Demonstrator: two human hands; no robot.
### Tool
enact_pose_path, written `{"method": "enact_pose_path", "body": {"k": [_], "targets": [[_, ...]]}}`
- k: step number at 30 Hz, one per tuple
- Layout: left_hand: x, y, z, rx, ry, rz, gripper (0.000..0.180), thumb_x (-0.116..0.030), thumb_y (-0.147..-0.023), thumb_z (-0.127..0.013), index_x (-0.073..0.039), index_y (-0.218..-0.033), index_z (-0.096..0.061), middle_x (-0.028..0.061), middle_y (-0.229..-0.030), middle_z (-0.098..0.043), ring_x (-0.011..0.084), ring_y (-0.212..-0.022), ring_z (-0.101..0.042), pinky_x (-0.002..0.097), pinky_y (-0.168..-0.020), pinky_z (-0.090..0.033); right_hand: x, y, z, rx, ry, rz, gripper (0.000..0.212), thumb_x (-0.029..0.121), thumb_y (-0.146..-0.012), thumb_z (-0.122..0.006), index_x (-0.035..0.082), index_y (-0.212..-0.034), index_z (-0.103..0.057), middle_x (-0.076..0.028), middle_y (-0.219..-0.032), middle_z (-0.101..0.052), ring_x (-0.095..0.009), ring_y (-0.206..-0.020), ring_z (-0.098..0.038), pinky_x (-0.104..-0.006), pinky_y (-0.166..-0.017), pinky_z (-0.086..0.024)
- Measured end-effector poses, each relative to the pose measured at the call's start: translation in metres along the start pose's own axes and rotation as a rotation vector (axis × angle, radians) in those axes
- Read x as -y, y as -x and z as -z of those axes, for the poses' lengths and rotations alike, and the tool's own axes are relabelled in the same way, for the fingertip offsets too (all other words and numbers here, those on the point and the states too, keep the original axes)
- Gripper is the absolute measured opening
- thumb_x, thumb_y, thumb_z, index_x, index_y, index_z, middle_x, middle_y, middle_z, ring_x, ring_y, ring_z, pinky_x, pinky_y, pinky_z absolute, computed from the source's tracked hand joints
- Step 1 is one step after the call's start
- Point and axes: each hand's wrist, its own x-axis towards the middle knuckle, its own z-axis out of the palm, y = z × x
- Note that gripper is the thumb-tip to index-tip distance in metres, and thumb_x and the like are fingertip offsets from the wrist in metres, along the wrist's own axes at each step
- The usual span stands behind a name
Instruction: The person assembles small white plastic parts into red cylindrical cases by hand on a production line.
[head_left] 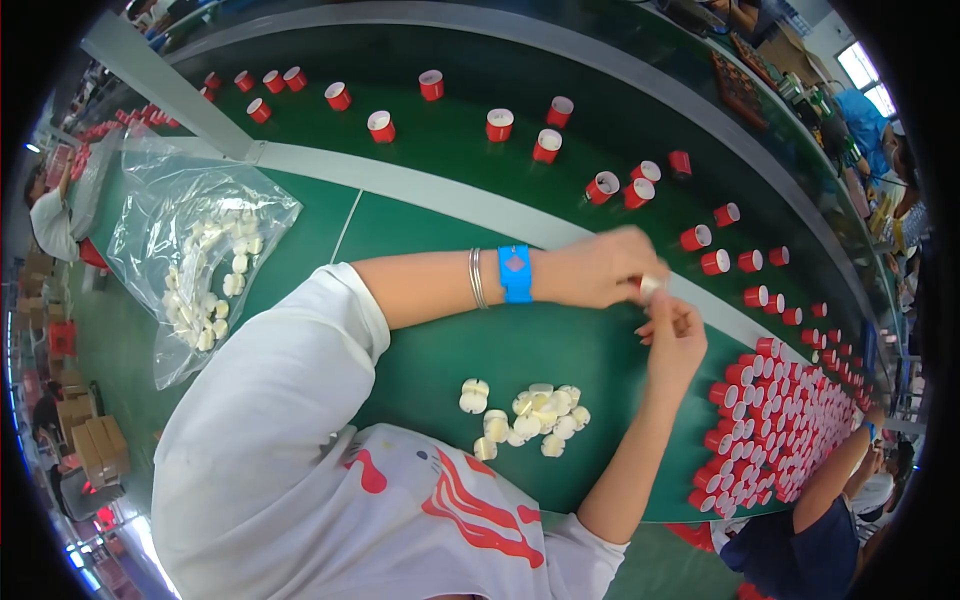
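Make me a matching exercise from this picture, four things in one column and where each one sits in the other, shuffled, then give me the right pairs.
Things:
1. clear plastic bag of pale parts
2. small pile of pale parts
3. dense cluster of red cups
4. blue wristband

Places:
A. on the left forearm
B. at the right end of the green table
C. on the table below the hands
D. far left of the table

Pairs: 1-D, 2-C, 3-B, 4-A
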Motion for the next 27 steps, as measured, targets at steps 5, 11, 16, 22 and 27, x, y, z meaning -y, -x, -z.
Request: {"method": "enact_pose_path", "body": {"k": [5,11,16,22,27], "targets": [[0.022,0.007,0.053,-0.436,-0.675,0.226,0.030,-0.021,-0.065,-0.075,-0.015,-0.092,-0.063,0.0110,-0.117,-0.047,0.0322,-0.112,-0.038,0.0458,-0.090,-0.026,0.018,0.017,0.003,0.224,0.080,0.122,0.015,0.017,-0.087,-0.060,0.002,-0.089,-0.060,-0.001,-0.075,-0.058,-0.006,-0.061,-0.050,-0.0181,-0.055,-0.037],[0.045,0.033,0.072,-0.347,-0.843,0.442,0.028,-0.024,-0.066,-0.076,-0.018,-0.092,-0.066,0.0170,-0.124,-0.041,0.0370,-0.120,-0.028,0.0522,-0.093,-0.019,0.036,0.065,-0.041,0.855,0.456,0.616,0.024,0.008,-0.062,-0.075,0.004,-0.079,-0.059,-0.008,-0.074,-0.056,-0.023,-0.073,-0.053,-0.0319,-0.067,-0.042],[0.046,0.031,0.069,-0.327,-0.915,0.478,0.035,-0.028,-0.064,-0.072,-0.012,-0.094,-0.063,0.0206,-0.125,-0.038,0.0393,-0.123,-0.025,0.0558,-0.095,-0.016,0.036,0.097,-0.062,0.975,0.636,0.651,0.028,0.013,-0.060,-0.076,0.005,-0.077,-0.056,-0.007,-0.076,-0.053,-0.025,-0.075,-0.051,-0.0350,-0.072,-0.040],[0.042,0.020,0.067,-0.319,-0.966,0.333,0.057,-0.047,-0.063,-0.069,-0.003,-0.097,-0.060,0.0232,-0.127,-0.035,0.0396,-0.125,-0.023,0.0602,-0.096,-0.013,0.030,0.090,-0.062,0.807,0.640,0.671,0.025,0.011,-0.063,-0.074,0.005,-0.079,-0.056,-0.009,-0.078,-0.052,-0.027,-0.077,-0.052,-0.0358,-0.072,-0.042],[0.041,0.018,0.065,-0.147,-0.966,0.347,0.041,-0.037,-0.066,-0.073,-0.008,-0.092,-0.062,0.0199,-0.126,-0.039,0.0389,-0.126,-0.025,0.0621,-0.096,-0.014,0.037,0.063,-0.042,0.596,0.439,0.388,0.027,0.002,-0.068,-0.070,0.005,-0.094,-0.063,-0.009,-0.076,-0.056,-0.017,-0.067,-0.057,-0.0281,-0.058,-0.044]]}}
